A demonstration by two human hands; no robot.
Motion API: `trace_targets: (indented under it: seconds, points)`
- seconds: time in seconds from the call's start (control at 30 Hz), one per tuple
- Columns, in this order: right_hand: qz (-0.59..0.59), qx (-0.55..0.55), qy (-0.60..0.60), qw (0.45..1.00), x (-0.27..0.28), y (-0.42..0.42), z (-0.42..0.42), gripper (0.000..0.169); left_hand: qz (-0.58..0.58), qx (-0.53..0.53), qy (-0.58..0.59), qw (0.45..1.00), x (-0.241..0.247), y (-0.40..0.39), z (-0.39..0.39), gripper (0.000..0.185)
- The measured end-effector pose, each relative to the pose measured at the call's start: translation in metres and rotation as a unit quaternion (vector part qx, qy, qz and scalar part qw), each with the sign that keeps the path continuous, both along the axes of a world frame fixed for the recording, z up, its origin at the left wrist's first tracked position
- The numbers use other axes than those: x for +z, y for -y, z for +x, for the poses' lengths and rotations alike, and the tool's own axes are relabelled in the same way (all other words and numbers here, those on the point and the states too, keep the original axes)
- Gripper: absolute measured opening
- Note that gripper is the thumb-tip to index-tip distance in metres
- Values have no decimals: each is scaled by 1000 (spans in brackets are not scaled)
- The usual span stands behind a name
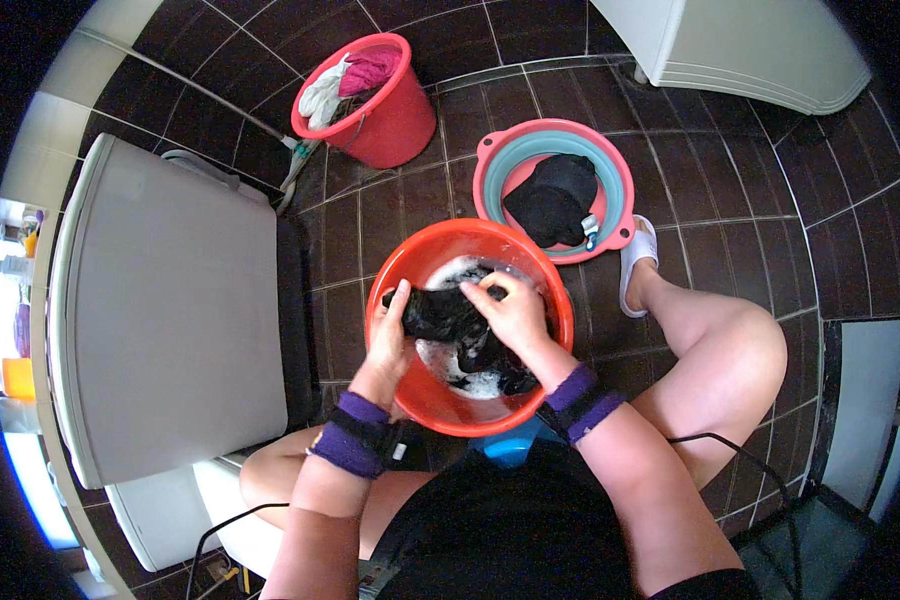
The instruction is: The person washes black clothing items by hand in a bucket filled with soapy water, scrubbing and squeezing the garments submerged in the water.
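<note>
A wet black cloth item [444, 313] is stretched between my two hands over a red plastic basin [467, 424]. My left hand [391, 330] grips its left end, thumb on top. On its right end, my right hand [511, 306] pinches the fabric between thumb and fingers. Below, more dark fabric [514, 367] lies in white suds [480, 384] inside the basin. Purple bands with black straps circle both wrists. Just beyond the red basin, a pink and teal collapsible basin [493, 180] contains a black cloth item [559, 196] and a small white and blue tube [590, 232].
A red bucket [396, 124] with white and pink cloth stands at the back. At left is a white lidded appliance [180, 315]; a white fixture [750, 52] juts in at upper right. Dark tiles [405, 199] cover the floor. Black cables run from beside both arms.
</note>
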State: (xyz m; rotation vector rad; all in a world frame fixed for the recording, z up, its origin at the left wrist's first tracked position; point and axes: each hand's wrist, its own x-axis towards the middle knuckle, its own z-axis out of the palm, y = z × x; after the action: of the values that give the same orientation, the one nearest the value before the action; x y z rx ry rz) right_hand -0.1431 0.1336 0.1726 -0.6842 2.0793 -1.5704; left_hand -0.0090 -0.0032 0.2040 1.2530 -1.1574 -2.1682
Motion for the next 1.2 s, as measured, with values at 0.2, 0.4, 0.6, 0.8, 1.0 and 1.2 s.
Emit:
trace_targets:
  seconds: [0.2, 0.4, 0.6, 0.8, 1.0, 1.2]
  points:
    - [-63, -91, -43, 993, -9, 7, -9, 37, -366, -226, 53, 901, -27, 44, 17, 42]
    - [348, 107, -114, 924, -22, 36, 15, 29, -396, -452, 209, 771, -77, 25, -17, 75]
    - [551, 240, -87, 795, -60, 43, 29, 64, -310, -625, 341, 630, -129, 5, -29, 110]
    - [567, 237, -42, 788, -81, 48, 29, 59, -257, -625, 434, 596, -127, -10, -42, 116]
    - [555, 255, -35, 791, -102, 59, 29, 53, -226, -628, 424, 612, -152, 0, -34, 107]
    - [514, 221, -38, 828, -159, 52, 24, 38, -250, -628, 381, 630, -189, 5, -32, 71]
